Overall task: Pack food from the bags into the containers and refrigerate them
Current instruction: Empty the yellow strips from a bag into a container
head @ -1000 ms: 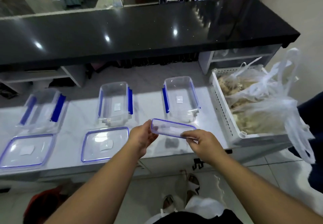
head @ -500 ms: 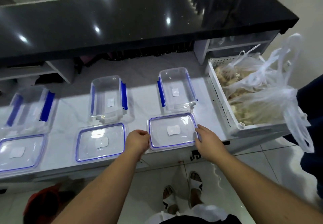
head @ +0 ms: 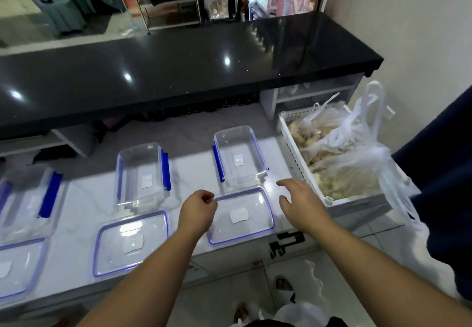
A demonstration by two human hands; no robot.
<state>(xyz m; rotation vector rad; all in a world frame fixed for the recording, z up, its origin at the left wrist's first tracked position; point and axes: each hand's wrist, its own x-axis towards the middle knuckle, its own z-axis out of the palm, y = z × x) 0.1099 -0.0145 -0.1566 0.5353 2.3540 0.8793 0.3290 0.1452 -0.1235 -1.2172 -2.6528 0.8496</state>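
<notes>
Three clear containers with blue clips stand open on the white counter: right [head: 238, 158], middle [head: 141, 173], left [head: 28, 196]. In front of each lies its blue-rimmed lid: right lid [head: 240, 215], middle lid [head: 131, 242], left lid [head: 18, 266]. My left hand [head: 198, 209] hovers at the right lid's left edge with fingers curled, holding nothing. My right hand [head: 298, 200] floats just right of that lid, fingers relaxed and spread. Clear plastic bags of pale food [head: 342, 153] fill a white basket [head: 288, 148] at the right.
A raised black countertop [head: 178, 71] runs along the back, with open shelves beneath it. The counter's front edge is close to my body; tiled floor and my feet [head: 281, 284] show below. A dark-clothed person [head: 439, 173] stands at the far right.
I set the lid down in front of the right container and let go. Both hands have since lifted off it, the right one drifting toward the basket.
</notes>
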